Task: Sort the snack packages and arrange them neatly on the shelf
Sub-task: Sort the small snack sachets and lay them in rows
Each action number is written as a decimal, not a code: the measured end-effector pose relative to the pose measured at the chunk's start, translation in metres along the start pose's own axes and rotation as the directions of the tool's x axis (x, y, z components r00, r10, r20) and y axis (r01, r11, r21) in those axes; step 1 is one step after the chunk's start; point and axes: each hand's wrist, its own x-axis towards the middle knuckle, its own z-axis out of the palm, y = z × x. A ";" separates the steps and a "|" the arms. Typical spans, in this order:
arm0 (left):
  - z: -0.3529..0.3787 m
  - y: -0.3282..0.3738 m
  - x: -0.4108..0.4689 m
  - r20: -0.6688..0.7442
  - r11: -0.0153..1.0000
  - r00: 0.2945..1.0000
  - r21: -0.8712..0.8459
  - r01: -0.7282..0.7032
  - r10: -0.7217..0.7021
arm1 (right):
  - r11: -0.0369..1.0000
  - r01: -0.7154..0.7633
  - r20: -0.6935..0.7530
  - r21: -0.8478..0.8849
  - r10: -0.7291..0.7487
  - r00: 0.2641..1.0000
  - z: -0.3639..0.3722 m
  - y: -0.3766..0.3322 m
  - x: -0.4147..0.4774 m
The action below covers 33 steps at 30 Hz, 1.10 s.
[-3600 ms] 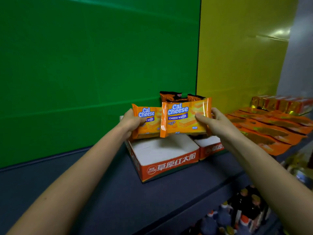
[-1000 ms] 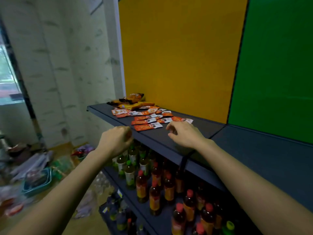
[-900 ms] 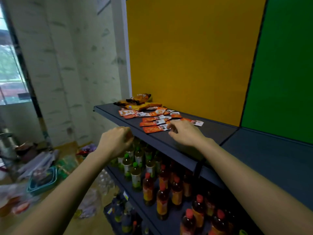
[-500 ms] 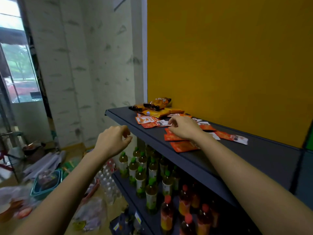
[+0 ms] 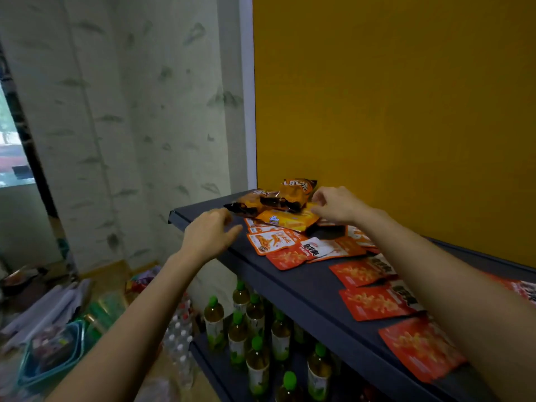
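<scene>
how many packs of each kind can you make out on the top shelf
yellow cal cheese wafer pack: 1
orange-and-black bags: 2, as far as the pile shows
red flat packets: about 9, some overlapped
total: about 12

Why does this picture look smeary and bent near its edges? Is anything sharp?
Head view: the wide lens stretches the dark grey shelf toward the corner; floor clutter at lower left is smeared; the orange Cal Cheese wafer packet reads sharpest; light is dim, brightest at the left window.
</scene>
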 end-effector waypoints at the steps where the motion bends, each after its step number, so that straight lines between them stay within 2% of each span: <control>1: 0.004 -0.006 0.011 -0.002 1.000 1.000 -0.016 0.005 -0.005 | 1.000 -0.009 -0.004 -0.021 0.009 1.000 -0.001 -0.002 0.009; 6: 0.026 -0.033 0.068 0.053 0.996 0.998 -0.080 0.031 -0.027 | 0.991 -0.118 -0.010 -0.060 0.117 0.993 -0.001 -0.017 0.051; 11: 0.051 -0.054 0.132 0.122 0.987 0.992 -0.161 -0.019 0.039 | 0.963 -0.262 -0.018 -0.063 0.262 0.965 0.014 -0.034 0.088; 15: 0.076 -0.063 0.176 0.264 0.976 0.960 -0.214 -0.033 0.090 | 0.909 -0.415 -0.010 0.040 0.415 0.910 0.031 -0.043 0.112; 18: 0.092 -0.068 0.198 0.332 0.966 0.935 -0.256 -0.037 0.124 | 0.850 -0.513 0.051 0.121 0.511 0.858 0.043 -0.050 0.123; 22: 0.104 -0.070 0.223 0.530 0.947 0.830 -0.320 0.005 0.175 | 0.740 -0.602 0.143 0.301 0.589 0.795 0.048 -0.057 0.130; 27: 0.109 -0.069 0.234 0.682 0.821 0.682 -0.531 0.211 0.265 | 0.636 -0.655 0.174 0.409 0.650 0.740 0.054 -0.057 0.133; 33: 0.116 -0.076 0.237 0.713 0.696 0.638 -0.615 0.371 0.291 | 0.548 -0.609 0.123 0.573 0.677 0.725 0.066 -0.057 0.132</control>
